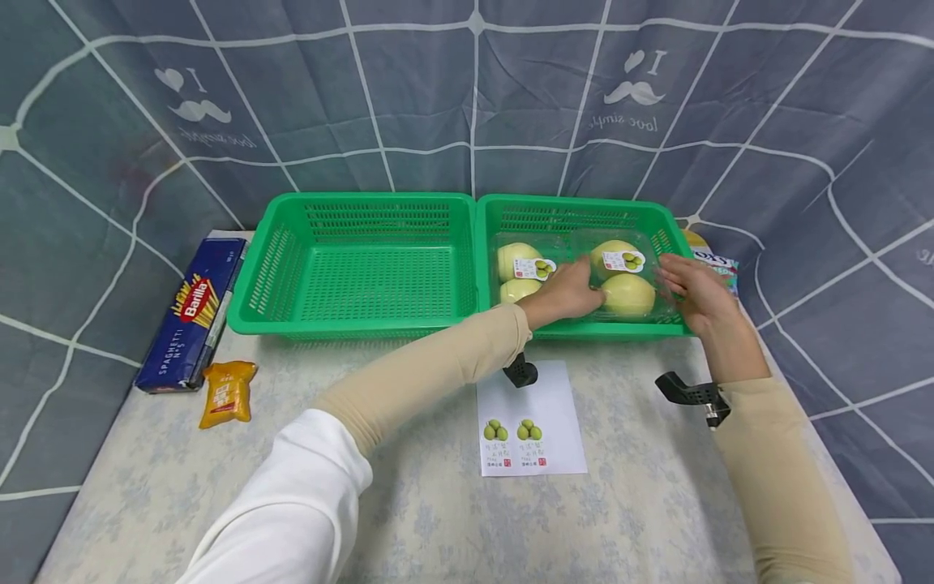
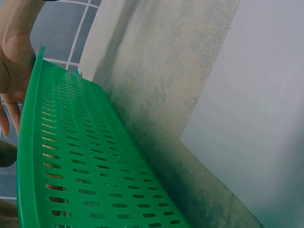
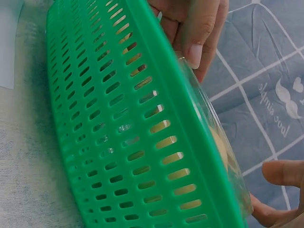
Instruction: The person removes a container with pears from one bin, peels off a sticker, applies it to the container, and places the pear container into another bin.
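A clear plastic fruit box (image 1: 629,293) with pale yellow fruits and a label (image 1: 623,261) sits on the right side of the right green basket (image 1: 584,328). My left hand (image 1: 565,292) grips its left edge, fingers partly hidden. At the box's right edge is my right hand (image 1: 696,294), fingers relaxed; in the right wrist view this hand (image 3: 280,194) touches the box (image 3: 233,173) with a fingertip, thumb held apart. The box rises slightly above the basket rim there. To its left in the same basket lies a second labelled fruit box (image 1: 520,261).
Beside the right basket stands a left green basket (image 1: 383,280). A label sheet (image 1: 533,438) lies in front. At left are a blue spaghetti box (image 1: 186,316) and an orange snack packet (image 1: 228,393). A colourful package (image 1: 718,264) shows behind my right hand.
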Demonstrator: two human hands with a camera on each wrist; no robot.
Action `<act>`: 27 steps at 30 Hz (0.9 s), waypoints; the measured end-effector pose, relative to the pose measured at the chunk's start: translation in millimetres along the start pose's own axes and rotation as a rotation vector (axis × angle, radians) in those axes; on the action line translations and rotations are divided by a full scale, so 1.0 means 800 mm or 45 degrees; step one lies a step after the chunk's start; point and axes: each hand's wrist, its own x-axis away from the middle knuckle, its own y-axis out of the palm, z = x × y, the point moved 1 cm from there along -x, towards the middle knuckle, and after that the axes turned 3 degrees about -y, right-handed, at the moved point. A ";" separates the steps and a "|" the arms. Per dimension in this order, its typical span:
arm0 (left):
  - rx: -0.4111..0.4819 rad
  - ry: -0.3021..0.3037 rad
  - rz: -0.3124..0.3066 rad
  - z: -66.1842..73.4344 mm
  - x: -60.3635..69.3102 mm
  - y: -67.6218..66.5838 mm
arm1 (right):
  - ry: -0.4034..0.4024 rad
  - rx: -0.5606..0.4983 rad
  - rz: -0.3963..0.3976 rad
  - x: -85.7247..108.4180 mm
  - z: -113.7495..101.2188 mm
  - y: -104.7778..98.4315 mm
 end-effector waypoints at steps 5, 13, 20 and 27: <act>-0.007 0.012 -0.033 0.000 -0.001 0.002 | 0.016 0.088 0.020 -0.003 0.003 0.001; -0.067 0.062 -0.044 0.002 0.005 0.006 | 0.023 0.159 0.026 -0.008 0.008 0.001; -0.274 0.153 -0.066 0.013 0.017 0.015 | -0.016 0.584 0.051 -0.009 0.013 0.005; -0.388 0.233 -0.094 0.015 0.026 0.019 | -0.011 1.063 -0.002 -0.005 0.013 0.016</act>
